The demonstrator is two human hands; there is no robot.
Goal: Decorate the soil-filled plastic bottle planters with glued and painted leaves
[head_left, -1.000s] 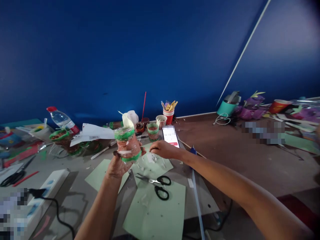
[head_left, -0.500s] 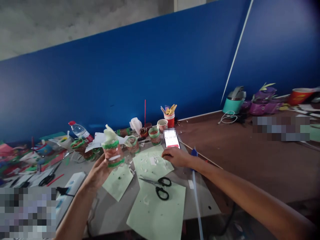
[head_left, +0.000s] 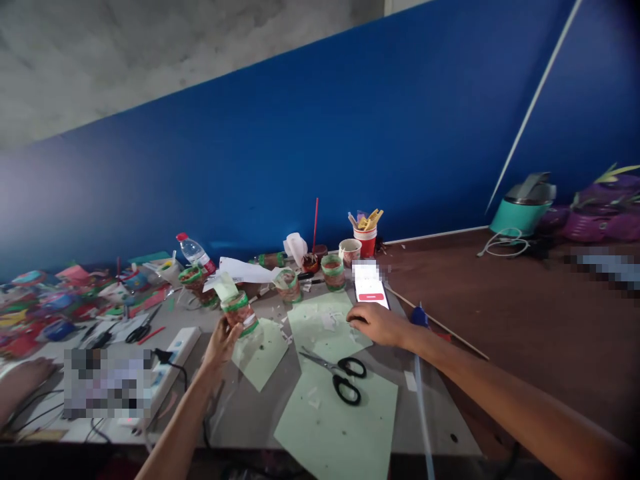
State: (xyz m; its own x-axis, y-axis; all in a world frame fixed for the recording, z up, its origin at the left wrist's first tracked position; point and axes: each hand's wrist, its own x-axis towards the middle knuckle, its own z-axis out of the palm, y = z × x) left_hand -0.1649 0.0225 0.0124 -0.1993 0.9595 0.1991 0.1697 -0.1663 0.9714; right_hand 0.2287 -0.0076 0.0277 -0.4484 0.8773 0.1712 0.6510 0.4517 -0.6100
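My left hand [head_left: 223, 343] is closed around a brown cup [head_left: 239, 313] with green bands and a white patch. The cup leans left, and pale paper [head_left: 226, 287] stands up from its mouth. Whether its base touches the table is hidden. My right hand [head_left: 377, 325], fingers curled together, is over the edge of a pale green sheet [head_left: 320, 320], just below a lit phone [head_left: 371, 293]. White paper scraps lie near its fingertips; anything pinched there is too small to make out. Black-handled scissors [head_left: 345, 380] lie with open blades on the sheets nearer me.
Similar banded cups [head_left: 333, 272], a bottle [head_left: 195, 252] and a red cup of yellow tools [head_left: 365, 241] stand along the back. A power strip [head_left: 173, 367] lies left, beside another person's hand [head_left: 27, 380]. A blue stick [head_left: 424, 407] and teal pot [head_left: 517, 213] are right.
The view has turned left, so the scene sits further right. My left hand has lowered the cup and tilted it leftward. My right hand stays near the phone and paper scraps.
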